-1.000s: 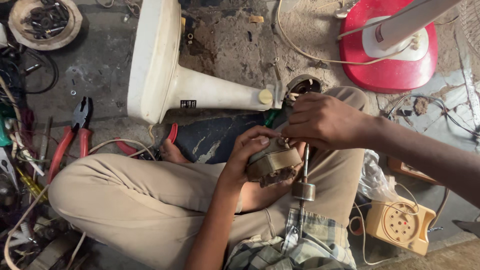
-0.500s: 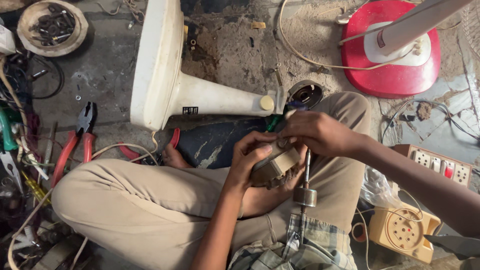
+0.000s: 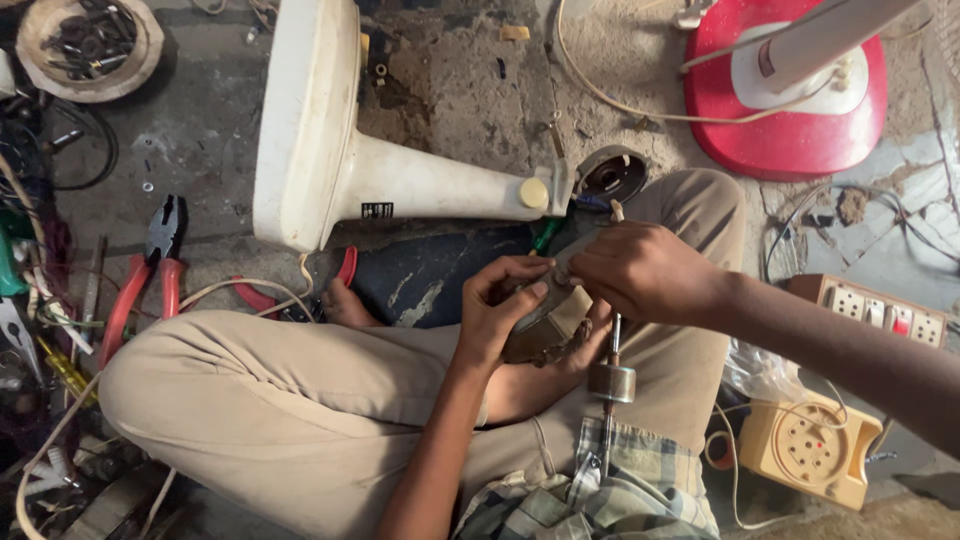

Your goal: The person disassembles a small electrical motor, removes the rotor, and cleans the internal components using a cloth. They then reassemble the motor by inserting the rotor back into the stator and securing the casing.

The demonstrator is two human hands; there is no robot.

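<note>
I sit cross-legged on the floor in tan trousers. My left hand (image 3: 500, 305) cups a small brown metal motor part (image 3: 535, 325) over my lap. My right hand (image 3: 645, 270) grips the same part from above, its fingers closed on the top edge. A thin steel shaft with a cylindrical rotor (image 3: 611, 382) hangs down below my hands towards my checked shirt. Much of the part is hidden by my fingers.
A cream fan stand (image 3: 330, 170) lies on its side just beyond my knees. A red fan base (image 3: 790, 100) stands at the top right. Red-handled pliers (image 3: 145, 270) lie at the left, a bowl of screws (image 3: 85, 35) at the top left, and socket boxes (image 3: 810, 450) at the right.
The view has shifted slightly. My hands have turned the motor part and drawn a little closer together on it; the shaft still hangs below.
</note>
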